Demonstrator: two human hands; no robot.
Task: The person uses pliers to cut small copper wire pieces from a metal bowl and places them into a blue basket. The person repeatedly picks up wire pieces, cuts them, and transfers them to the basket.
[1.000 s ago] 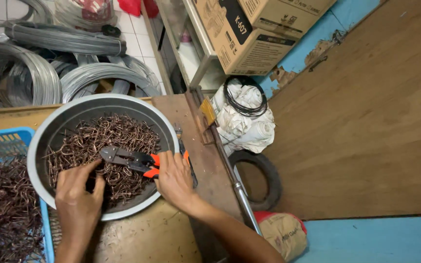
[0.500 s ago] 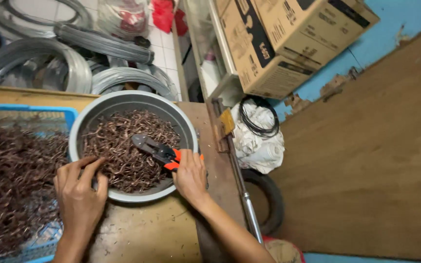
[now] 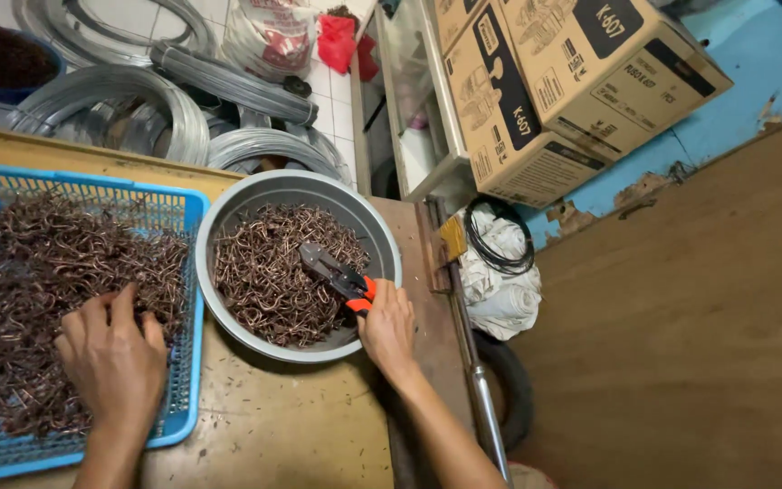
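Observation:
My right hand (image 3: pixel 387 328) grips the orange handles of a pair of cutting pliers (image 3: pixel 335 273), whose dark jaws rest on a heap of bent copper-brown wire pieces (image 3: pixel 269 272) inside a grey metal basin (image 3: pixel 228 213). My left hand (image 3: pixel 112 355) lies palm down with fingers spread on a larger pile of the same wire pieces (image 3: pixel 56 272) in a blue plastic basket (image 3: pixel 190 299) to the left of the basin. Both containers stand on a wooden worktable (image 3: pixel 291 426).
Coils of silver wire (image 3: pixel 128 109) lie on the tiled floor beyond the table. Cardboard boxes (image 3: pixel 554 81) are stacked at upper right. A white bag with a black wire coil (image 3: pixel 498 263) and a tyre (image 3: pixel 510 389) sit right of the table by a wooden board (image 3: pixel 699 326).
My left hand has moved from the grey basin's rim over to the wire pile in the blue basket. The camera view has shifted left and up. The right hand stays on the pliers.

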